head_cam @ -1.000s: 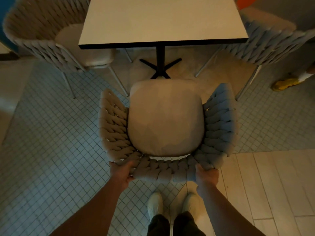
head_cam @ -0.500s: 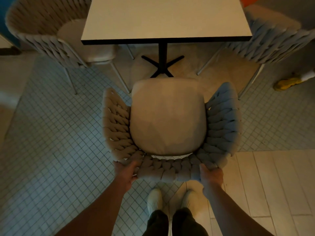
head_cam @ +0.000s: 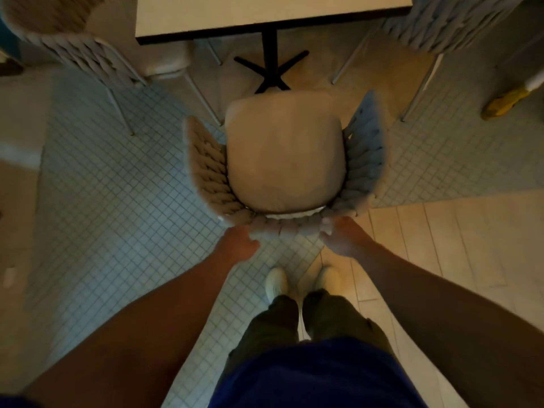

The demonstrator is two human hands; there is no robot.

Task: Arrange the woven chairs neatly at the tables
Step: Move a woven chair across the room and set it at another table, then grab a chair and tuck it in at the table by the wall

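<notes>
A beige woven chair (head_cam: 284, 154) with a padded seat stands right in front of me, its seat front close to the black cross foot (head_cam: 270, 66) of the white table (head_cam: 265, 13). My left hand (head_cam: 238, 245) is curled at the left of the chair's braided back rim. My right hand (head_cam: 344, 240) has its fingertips over the rim on the right. Two more woven chairs flank the table: one at the far left (head_cam: 73, 39), one at the far right (head_cam: 459, 28). The picture is blurred around my hands.
Small square tiles cover the floor under the chairs, and pale planks begin at the right (head_cam: 441, 245). My white shoes (head_cam: 303, 282) stand just behind the chair. Another person's yellow shoe (head_cam: 503, 103) is at the far right.
The chair now sits farther from me, its seat front over the table's foot. My arms have stretched out and both hands have slid to the rim's near edge.
</notes>
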